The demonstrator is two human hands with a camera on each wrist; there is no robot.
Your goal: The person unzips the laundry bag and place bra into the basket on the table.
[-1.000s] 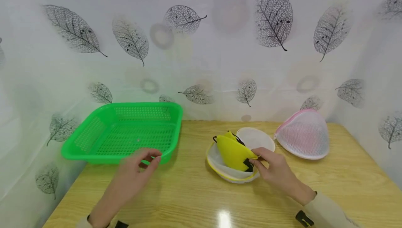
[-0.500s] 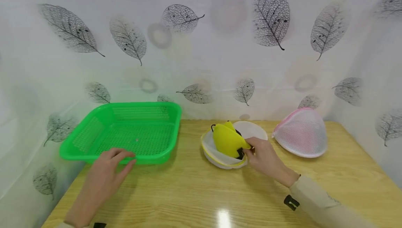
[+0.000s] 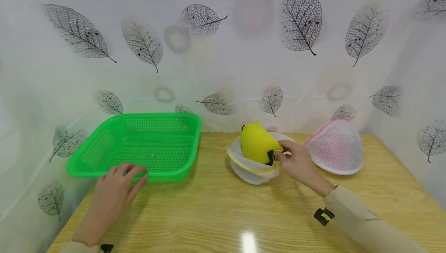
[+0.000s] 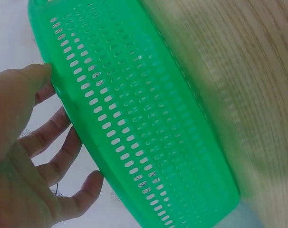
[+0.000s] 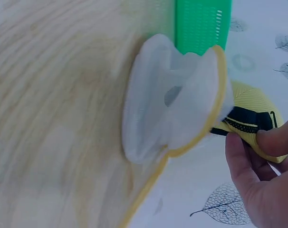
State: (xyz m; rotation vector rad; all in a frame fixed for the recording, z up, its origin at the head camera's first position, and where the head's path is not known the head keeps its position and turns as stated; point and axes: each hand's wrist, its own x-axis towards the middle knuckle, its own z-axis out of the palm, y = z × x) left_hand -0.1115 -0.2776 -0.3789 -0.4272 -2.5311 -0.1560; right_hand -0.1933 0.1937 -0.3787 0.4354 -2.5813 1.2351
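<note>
Currently our left hand (image 3: pixel 115 189) rests loosely, fingers relaxed, on the near rim of the green basket (image 3: pixel 170 176), while our right hand (image 3: pixel 301 168), right of the basket, pinches one corner of a yellow garment (image 3: pixel 258 143) by its black band (image 5: pixel 239 116). The garment sits at the mouth of a white mesh bag (image 3: pixel 249 173), also right of the basket; how much lies inside we cannot tell. We judge that the band could catch on the bag's yellow edge (image 5: pixel 222 80) and drag the bag along, or that so small a pinch might slip. Leaning harder, we could tip the basket, whose left side seems to overhang the bench (image 3: pixel 209 214). For moving, we have bare wood right of and in front of the basket; a curtain (image 3: pixel 223 63) stands close behind it, and a pink-trimmed bag (image 3: pixel 336 148) lies well to its right.
</note>
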